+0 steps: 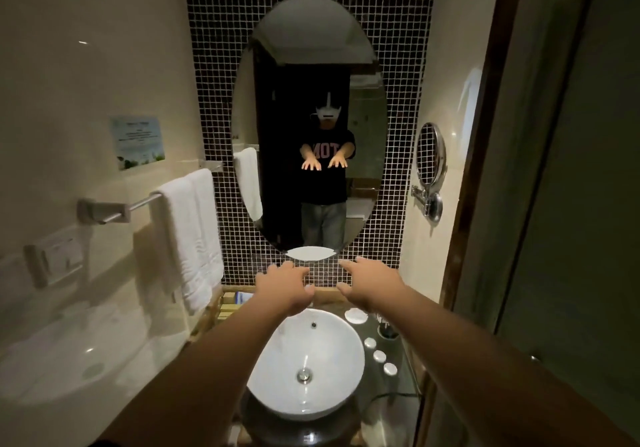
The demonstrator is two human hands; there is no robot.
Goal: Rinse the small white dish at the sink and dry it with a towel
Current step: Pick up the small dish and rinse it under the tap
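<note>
Both hands are reaching forward over the back of the basin [304, 360], fingers spread wide and holding nothing: the left hand [284, 289] and the right hand [370, 287] are hovering side by side above the rear rim. The small white dish [356, 315] is sitting on the dark glass counter [391, 387] just beside the basin's right rear rim, under the right wrist. Reaching down for it, that wrist is risking a knock that sends it sliding on the slick glass. The basin is looking empty and dry; the dish appears empty too. Three small round white lids [379, 356] are lining the counter's right side. A white towel [188, 235] is hanging on the rail at the left wall.
</note>
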